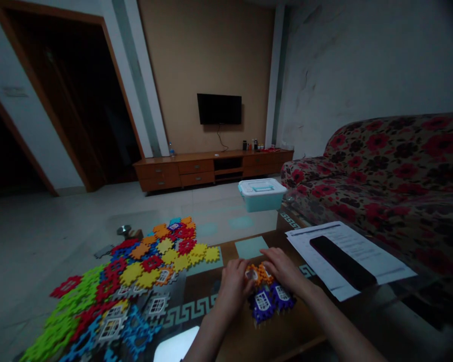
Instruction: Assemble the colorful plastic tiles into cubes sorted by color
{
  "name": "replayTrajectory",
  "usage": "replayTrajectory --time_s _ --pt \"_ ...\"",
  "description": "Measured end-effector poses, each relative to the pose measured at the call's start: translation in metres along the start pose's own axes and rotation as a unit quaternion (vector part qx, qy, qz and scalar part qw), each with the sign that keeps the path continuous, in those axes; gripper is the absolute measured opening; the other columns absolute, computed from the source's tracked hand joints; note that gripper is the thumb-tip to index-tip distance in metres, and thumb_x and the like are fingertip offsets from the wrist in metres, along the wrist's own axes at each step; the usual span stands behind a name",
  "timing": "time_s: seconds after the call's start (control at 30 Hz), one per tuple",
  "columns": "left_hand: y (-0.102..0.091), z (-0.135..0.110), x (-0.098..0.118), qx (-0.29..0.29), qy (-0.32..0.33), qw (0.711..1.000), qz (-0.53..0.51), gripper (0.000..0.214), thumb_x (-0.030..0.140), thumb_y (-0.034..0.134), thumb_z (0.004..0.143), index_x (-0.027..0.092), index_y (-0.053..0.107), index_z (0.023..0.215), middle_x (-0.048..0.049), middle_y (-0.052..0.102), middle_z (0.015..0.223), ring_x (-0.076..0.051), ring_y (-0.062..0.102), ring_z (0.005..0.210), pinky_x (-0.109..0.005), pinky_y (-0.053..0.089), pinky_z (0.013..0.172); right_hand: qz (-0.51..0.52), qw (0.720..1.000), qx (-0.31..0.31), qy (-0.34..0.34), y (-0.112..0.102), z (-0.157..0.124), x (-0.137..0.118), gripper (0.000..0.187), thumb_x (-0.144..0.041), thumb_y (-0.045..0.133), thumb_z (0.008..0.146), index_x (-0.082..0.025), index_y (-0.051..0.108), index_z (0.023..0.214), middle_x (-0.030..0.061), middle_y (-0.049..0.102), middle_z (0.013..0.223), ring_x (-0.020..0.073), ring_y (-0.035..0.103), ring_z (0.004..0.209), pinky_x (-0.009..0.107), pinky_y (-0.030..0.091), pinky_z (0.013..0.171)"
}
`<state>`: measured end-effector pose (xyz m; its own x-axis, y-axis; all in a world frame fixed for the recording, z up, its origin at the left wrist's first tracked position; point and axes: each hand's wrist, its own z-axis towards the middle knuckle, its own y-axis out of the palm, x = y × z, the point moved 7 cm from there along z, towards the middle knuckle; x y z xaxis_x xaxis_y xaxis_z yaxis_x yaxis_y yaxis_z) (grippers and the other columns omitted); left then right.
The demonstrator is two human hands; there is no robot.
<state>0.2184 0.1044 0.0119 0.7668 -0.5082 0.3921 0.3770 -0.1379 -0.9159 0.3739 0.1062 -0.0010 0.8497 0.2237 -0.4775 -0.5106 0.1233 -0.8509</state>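
On the glass-topped table, two orange interlocking puzzle tiles (252,274) lie side by side between my hands. Two purple interlocking tiles (262,300) with white window inserts sit just nearer to me, against the orange ones. My left hand (233,282) is closed at the left orange tile, its fingers curled over the edge and partly hiding it. From the other side, my right hand (285,269) grips the right orange tile, with fingers bent over its far edge. Whether the tiles are fully interlocked is too dim to tell.
Loose tiles (139,274) in several colours spread across the left of the table. A white object (176,345) lies at the near edge. Papers (340,236) with a black phone-like slab (342,261) lie right. A lidded turquoise box (262,200) stands at the far end, near a floral sofa (392,161).
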Motion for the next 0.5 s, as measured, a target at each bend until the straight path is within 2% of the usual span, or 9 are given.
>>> replayTrajectory --time_s 0.07,0.13,0.23,0.3,0.4,0.5 --pt "-0.013 -0.005 -0.017 0.024 -0.045 0.997 0.049 0.042 0.02 0.052 0.083 0.023 0.052 0.125 -0.0031 0.057 0.13 -0.017 0.048 0.122 -0.027 0.036 0.102 -0.002 0.999 0.032 -0.012 -0.004 0.003 -0.012 0.036 -0.019 0.048 0.088 -0.012 0.058 0.123 0.0141 0.064 0.11 0.0269 0.054 0.105 0.041 0.044 0.094" --pt "-0.031 -0.012 -0.041 0.053 -0.11 0.989 0.087 0.045 0.014 0.048 0.082 0.017 0.051 0.127 -0.009 0.054 0.134 -0.022 0.045 0.127 -0.034 0.034 0.105 0.01 0.997 0.062 -0.035 -0.007 0.005 -0.031 0.035 -0.018 0.049 0.088 -0.015 0.058 0.121 0.013 0.064 0.111 0.0261 0.054 0.106 0.041 0.044 0.095" --pt "-0.06 -0.032 -0.081 0.099 -0.223 0.958 0.151 0.045 0.007 0.038 0.083 0.006 0.05 0.127 -0.0216 0.05 0.134 -0.033 0.042 0.128 -0.048 0.033 0.103 0.034 0.993 0.08 -0.078 -0.006 0.006 -0.07 0.031 -0.015 0.048 0.089 -0.016 0.059 0.118 0.0115 0.064 0.109 0.0248 0.055 0.104 0.041 0.045 0.094" --pt "-0.075 -0.048 -0.103 0.116 -0.279 0.936 0.181 0.044 0.005 0.029 0.085 0.004 0.053 0.122 -0.024 0.055 0.124 -0.036 0.047 0.122 -0.05 0.036 0.097 0.043 0.991 0.071 -0.106 0.0 0.005 -0.097 0.03 -0.014 0.046 0.09 -0.016 0.059 0.116 0.0109 0.065 0.107 0.0243 0.055 0.103 0.041 0.046 0.091" --pt "-0.083 -0.066 -0.124 0.112 -0.307 0.925 0.194 0.044 0.004 0.024 0.086 0.008 0.062 0.108 -0.019 0.063 0.108 -0.032 0.055 0.109 -0.046 0.04 0.09 0.053 0.988 0.031 -0.142 0.014 0.001 -0.132 0.03 -0.012 0.046 0.089 -0.016 0.06 0.115 0.0099 0.065 0.106 0.0236 0.055 0.101 0.039 0.047 0.089" --pt "-0.081 -0.078 -0.134 0.106 -0.294 0.933 0.178 0.042 0.004 0.026 0.086 0.012 0.064 0.102 -0.0158 0.063 0.108 -0.029 0.055 0.108 -0.042 0.04 0.09 0.055 0.986 -0.016 -0.156 0.033 -0.002 -0.156 0.032 -0.01 0.048 0.086 -0.018 0.061 0.114 0.0093 0.064 0.108 0.0239 0.055 0.102 0.038 0.047 0.089"
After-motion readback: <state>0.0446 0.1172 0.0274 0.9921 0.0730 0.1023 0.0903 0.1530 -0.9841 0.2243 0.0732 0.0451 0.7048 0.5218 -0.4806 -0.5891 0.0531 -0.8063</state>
